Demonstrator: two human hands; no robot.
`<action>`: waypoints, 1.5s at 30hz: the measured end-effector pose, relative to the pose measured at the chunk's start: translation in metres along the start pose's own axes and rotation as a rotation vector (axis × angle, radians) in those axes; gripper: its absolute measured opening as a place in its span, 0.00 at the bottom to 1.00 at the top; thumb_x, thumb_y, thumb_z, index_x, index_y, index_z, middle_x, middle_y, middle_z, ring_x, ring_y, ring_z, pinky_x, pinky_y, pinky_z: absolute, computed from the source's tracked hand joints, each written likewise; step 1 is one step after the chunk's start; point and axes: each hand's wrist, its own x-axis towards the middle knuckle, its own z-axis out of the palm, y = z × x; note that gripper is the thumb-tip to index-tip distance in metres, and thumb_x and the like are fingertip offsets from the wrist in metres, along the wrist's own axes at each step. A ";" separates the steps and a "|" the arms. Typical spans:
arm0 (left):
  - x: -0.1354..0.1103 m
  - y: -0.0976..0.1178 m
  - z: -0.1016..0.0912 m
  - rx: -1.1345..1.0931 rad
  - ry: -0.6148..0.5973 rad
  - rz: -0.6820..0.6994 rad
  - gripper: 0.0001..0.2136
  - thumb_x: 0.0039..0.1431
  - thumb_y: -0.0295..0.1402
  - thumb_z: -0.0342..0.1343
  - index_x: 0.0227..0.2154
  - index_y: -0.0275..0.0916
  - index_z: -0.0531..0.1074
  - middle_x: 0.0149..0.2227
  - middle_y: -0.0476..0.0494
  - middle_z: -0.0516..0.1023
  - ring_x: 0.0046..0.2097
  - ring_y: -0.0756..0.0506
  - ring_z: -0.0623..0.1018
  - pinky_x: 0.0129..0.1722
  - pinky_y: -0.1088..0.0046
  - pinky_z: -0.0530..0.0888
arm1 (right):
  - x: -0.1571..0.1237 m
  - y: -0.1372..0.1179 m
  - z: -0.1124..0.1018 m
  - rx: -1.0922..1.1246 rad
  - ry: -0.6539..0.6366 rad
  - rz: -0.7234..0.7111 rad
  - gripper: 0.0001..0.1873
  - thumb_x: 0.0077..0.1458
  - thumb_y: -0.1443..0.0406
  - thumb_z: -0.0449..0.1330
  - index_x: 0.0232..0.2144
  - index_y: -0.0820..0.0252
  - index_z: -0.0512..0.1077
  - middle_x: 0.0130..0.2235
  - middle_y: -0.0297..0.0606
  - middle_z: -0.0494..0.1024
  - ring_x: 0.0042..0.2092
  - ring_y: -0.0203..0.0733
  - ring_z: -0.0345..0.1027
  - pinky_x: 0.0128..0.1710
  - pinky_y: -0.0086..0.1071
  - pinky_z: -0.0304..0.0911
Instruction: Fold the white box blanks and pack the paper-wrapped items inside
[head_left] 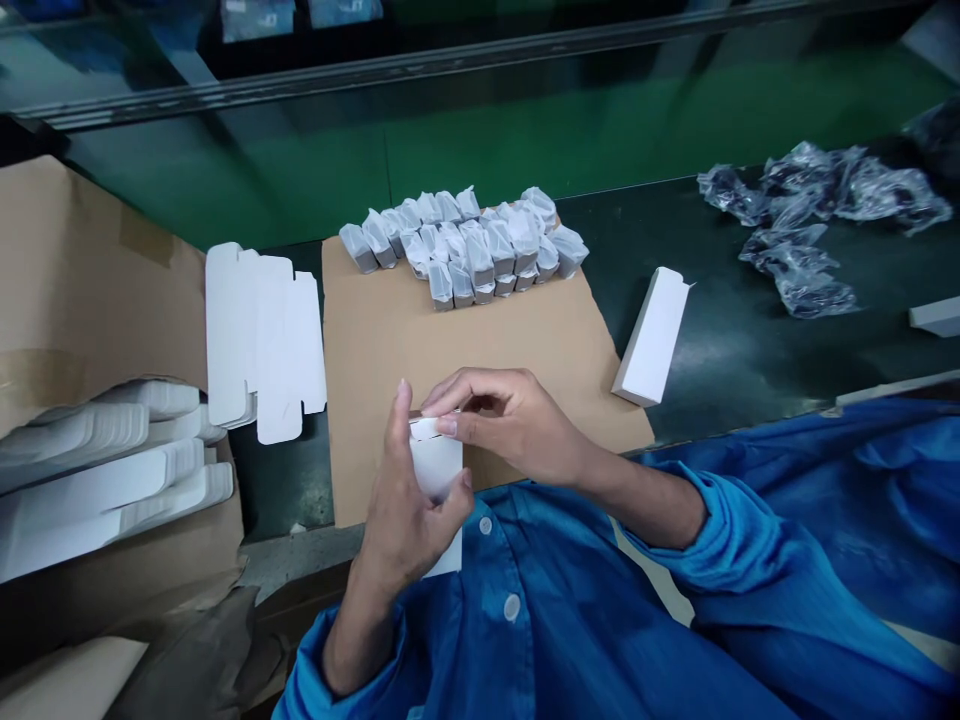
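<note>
A narrow white carton (438, 468) stands upright close to my body. Wrapped round its sides is my left hand (412, 510), thumb toward the right. My right hand (495, 415) pinches the flap at the carton's top end between thumb and fingers. Whether anything is inside the carton cannot be seen. Beyond both hands, several small grey items in white translucent wrapping (480, 245) stand in rows on a flat cardboard sheet (390, 350). Another white carton (652, 340) lies at the sheet's right edge, with a small flap sticking out at its far end.
Flat white carton blanks (262, 340) lie left of the sheet. A brown cardboard box (97, 270) at the left holds more blanks. Dark items in clear plastic bags (817, 200) lie on the dark green bench (720, 370) at the right. A raised ledge (480, 65) crosses the back.
</note>
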 end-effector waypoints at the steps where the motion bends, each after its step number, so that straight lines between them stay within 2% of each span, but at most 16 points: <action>1: 0.000 0.000 0.000 -0.017 -0.010 -0.021 0.46 0.58 0.38 0.61 0.71 0.46 0.37 0.69 0.29 0.56 0.65 0.33 0.67 0.58 0.52 0.72 | -0.001 -0.001 0.000 -0.024 0.002 -0.018 0.10 0.56 0.60 0.67 0.37 0.61 0.79 0.41 0.39 0.80 0.43 0.40 0.74 0.45 0.35 0.69; 7: 0.000 -0.002 -0.003 -0.031 -0.049 -0.066 0.45 0.59 0.40 0.60 0.71 0.46 0.36 0.71 0.29 0.51 0.67 0.32 0.64 0.59 0.51 0.71 | -0.008 -0.003 -0.001 -0.205 -0.046 -0.113 0.11 0.60 0.61 0.64 0.44 0.58 0.78 0.49 0.41 0.79 0.52 0.41 0.72 0.51 0.36 0.68; 10: 0.000 -0.005 -0.002 -0.012 -0.061 -0.047 0.45 0.59 0.41 0.60 0.71 0.46 0.36 0.72 0.30 0.49 0.68 0.32 0.63 0.60 0.50 0.71 | -0.012 0.007 0.005 -0.255 0.031 -0.210 0.09 0.60 0.64 0.63 0.44 0.58 0.78 0.49 0.41 0.80 0.52 0.40 0.73 0.52 0.37 0.68; 14: -0.004 -0.008 0.002 -0.036 -0.056 -0.065 0.45 0.59 0.43 0.59 0.71 0.46 0.36 0.69 0.30 0.56 0.66 0.32 0.67 0.58 0.50 0.72 | -0.017 0.026 0.018 -0.408 0.162 -0.425 0.07 0.64 0.64 0.58 0.40 0.58 0.76 0.46 0.42 0.81 0.49 0.40 0.73 0.50 0.40 0.69; 18: -0.001 -0.008 0.006 -0.084 -0.022 -0.092 0.41 0.59 0.42 0.59 0.70 0.43 0.44 0.68 0.31 0.59 0.65 0.34 0.67 0.59 0.54 0.71 | -0.015 0.027 0.020 -0.665 0.094 -0.468 0.10 0.65 0.66 0.52 0.42 0.58 0.73 0.48 0.44 0.80 0.50 0.42 0.71 0.51 0.42 0.68; 21: 0.015 -0.014 0.006 -0.182 0.202 -0.193 0.34 0.57 0.43 0.61 0.64 0.40 0.57 0.65 0.32 0.64 0.62 0.35 0.70 0.58 0.58 0.72 | 0.000 0.002 0.002 -0.822 -0.048 -0.386 0.19 0.66 0.61 0.53 0.57 0.58 0.65 0.57 0.43 0.75 0.56 0.43 0.68 0.55 0.41 0.66; 23: 0.031 -0.024 0.003 -0.315 0.324 -0.299 0.29 0.61 0.45 0.58 0.61 0.41 0.59 0.60 0.34 0.69 0.57 0.37 0.75 0.55 0.58 0.74 | 0.020 -0.021 -0.019 -1.052 0.007 -0.350 0.25 0.67 0.63 0.53 0.64 0.56 0.57 0.62 0.43 0.69 0.59 0.46 0.65 0.56 0.43 0.65; 25: 0.044 -0.036 -0.001 -0.367 0.347 -0.345 0.24 0.65 0.45 0.52 0.60 0.42 0.59 0.57 0.35 0.72 0.54 0.38 0.77 0.55 0.55 0.75 | 0.046 -0.040 -0.045 -1.399 0.127 -0.341 0.28 0.64 0.70 0.51 0.65 0.56 0.56 0.64 0.45 0.66 0.61 0.52 0.61 0.57 0.48 0.61; 27: 0.051 -0.045 -0.008 -0.177 0.355 -0.290 0.25 0.65 0.43 0.52 0.61 0.39 0.59 0.62 0.30 0.67 0.63 0.34 0.70 0.62 0.50 0.68 | 0.075 -0.050 -0.069 -1.720 0.104 -0.310 0.31 0.60 0.75 0.53 0.64 0.58 0.60 0.64 0.49 0.64 0.63 0.58 0.56 0.59 0.52 0.57; 30: 0.045 -0.052 -0.019 0.243 0.300 -0.053 0.27 0.64 0.36 0.52 0.64 0.37 0.58 0.69 0.29 0.56 0.71 0.33 0.54 0.69 0.48 0.56 | 0.115 -0.052 -0.094 -1.949 -0.135 -0.183 0.29 0.54 0.76 0.60 0.58 0.61 0.68 0.57 0.50 0.71 0.61 0.60 0.58 0.57 0.50 0.57; 33: 0.026 -0.053 -0.027 0.410 -0.032 0.293 0.27 0.64 0.26 0.46 0.66 0.43 0.57 0.66 0.38 0.65 0.69 0.38 0.61 0.68 0.51 0.58 | 0.133 -0.055 -0.099 -1.917 -0.244 -0.155 0.23 0.54 0.72 0.64 0.53 0.57 0.73 0.50 0.44 0.75 0.55 0.55 0.62 0.51 0.45 0.59; 36: 0.012 -0.050 -0.031 0.517 -0.280 0.499 0.30 0.59 0.20 0.45 0.64 0.46 0.61 0.65 0.44 0.67 0.69 0.38 0.62 0.68 0.49 0.57 | 0.119 -0.068 -0.086 -1.808 -0.086 -0.291 0.20 0.57 0.63 0.65 0.52 0.56 0.73 0.49 0.44 0.74 0.52 0.53 0.63 0.47 0.41 0.58; 39: 0.012 -0.047 -0.032 0.562 -0.308 0.516 0.29 0.57 0.20 0.47 0.61 0.45 0.65 0.64 0.44 0.69 0.67 0.37 0.65 0.66 0.48 0.58 | 0.084 -0.073 -0.072 -1.719 -0.042 -0.242 0.20 0.58 0.52 0.63 0.45 0.60 0.75 0.42 0.44 0.75 0.45 0.50 0.66 0.41 0.37 0.56; 43: 0.027 -0.044 -0.026 0.612 -0.201 0.492 0.22 0.59 0.24 0.50 0.56 0.41 0.70 0.56 0.40 0.77 0.58 0.35 0.73 0.63 0.46 0.61 | 0.046 -0.049 -0.073 -1.503 -0.395 0.158 0.20 0.61 0.49 0.59 0.32 0.60 0.75 0.32 0.38 0.77 0.33 0.41 0.67 0.32 0.32 0.51; 44: 0.030 -0.043 -0.024 0.638 -0.166 0.483 0.21 0.60 0.26 0.51 0.56 0.39 0.70 0.54 0.38 0.77 0.56 0.34 0.74 0.62 0.46 0.62 | 0.040 -0.041 -0.077 -1.462 -0.395 0.214 0.19 0.62 0.51 0.58 0.33 0.60 0.75 0.33 0.38 0.78 0.33 0.41 0.67 0.31 0.32 0.51; 45: 0.033 -0.042 -0.022 0.666 -0.134 0.472 0.20 0.60 0.27 0.51 0.56 0.37 0.70 0.53 0.36 0.78 0.55 0.33 0.74 0.61 0.45 0.64 | 0.034 -0.033 -0.082 -1.448 -0.313 0.231 0.17 0.63 0.52 0.58 0.36 0.60 0.76 0.34 0.39 0.79 0.35 0.41 0.69 0.32 0.32 0.53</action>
